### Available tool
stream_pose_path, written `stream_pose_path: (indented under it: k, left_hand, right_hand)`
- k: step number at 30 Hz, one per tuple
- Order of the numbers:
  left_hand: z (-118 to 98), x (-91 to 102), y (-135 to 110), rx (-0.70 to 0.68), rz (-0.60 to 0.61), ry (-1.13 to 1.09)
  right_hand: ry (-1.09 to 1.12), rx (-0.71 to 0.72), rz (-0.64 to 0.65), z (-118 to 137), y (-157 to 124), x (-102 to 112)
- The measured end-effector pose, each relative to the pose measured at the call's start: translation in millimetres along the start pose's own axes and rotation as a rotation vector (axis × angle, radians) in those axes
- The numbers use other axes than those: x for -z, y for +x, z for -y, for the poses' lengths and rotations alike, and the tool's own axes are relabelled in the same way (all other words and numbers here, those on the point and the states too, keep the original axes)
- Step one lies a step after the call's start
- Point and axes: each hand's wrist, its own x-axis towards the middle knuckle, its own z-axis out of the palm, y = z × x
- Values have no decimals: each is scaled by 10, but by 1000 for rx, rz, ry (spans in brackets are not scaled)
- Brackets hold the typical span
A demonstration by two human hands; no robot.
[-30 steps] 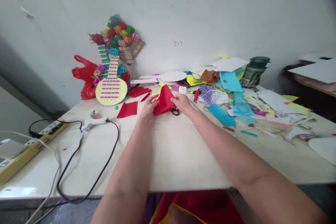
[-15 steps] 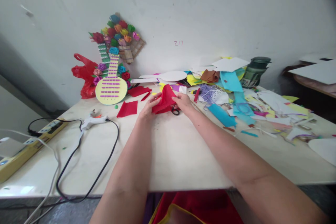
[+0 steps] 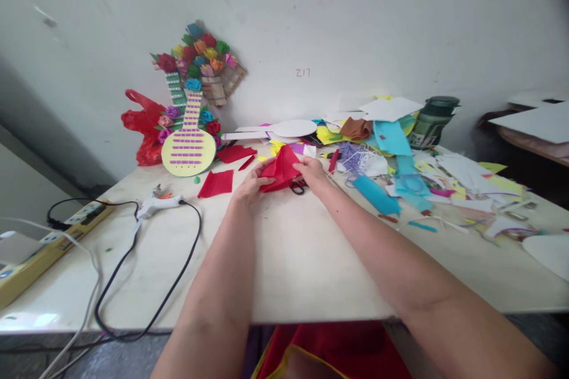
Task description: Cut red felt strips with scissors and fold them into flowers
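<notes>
Between my two hands is a creased piece of red crepe paper (image 3: 283,169), raised a little above the table. My left hand (image 3: 255,182) grips its left side, thumb on the near face. The upper right edge is pinched by the fingers of my right hand (image 3: 311,172). Just under the paper lie scissors (image 3: 297,188); one black handle loop shows and the blades are hidden. Left of my left hand, a flat red paper square (image 3: 216,183) and a larger red piece (image 3: 235,154) rest on the table.
A white glue gun (image 3: 159,206) with a black cord lies left, near a yellow power strip (image 3: 73,231). Behind stands a paper guitar (image 3: 188,153) with flowers. Paper scraps (image 3: 462,183), a blue strip (image 3: 377,194) and a green bottle (image 3: 433,122) fill the right.
The red paper has been turned and spread somewhat flatter between my hands. My left thumb now lies across its lower left part. The things on the table have stayed put.
</notes>
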Motion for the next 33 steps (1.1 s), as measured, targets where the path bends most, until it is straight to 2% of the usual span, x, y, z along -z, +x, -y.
stream_pose_path:
  k: [7,15,24,28,33]
  left_hand:
    - [47,43,37,41,-45,-6]
    - [126,23,105,-3,-320,-93]
    - [169,72,152,-69,-441,-140]
    - [159,59,139,-58,-462,-140]
    - [145,42,127,-68,-497,-133]
  right_hand:
    - [45,0,-4,-18,12,-15]
    - [111,-11,36,-8,-6,-21]
    - [63,-59,45,10,-38,-48]
    - [67,-21,50,1,-41,-40]
    - [-13,105,13,-39,-30,-10]
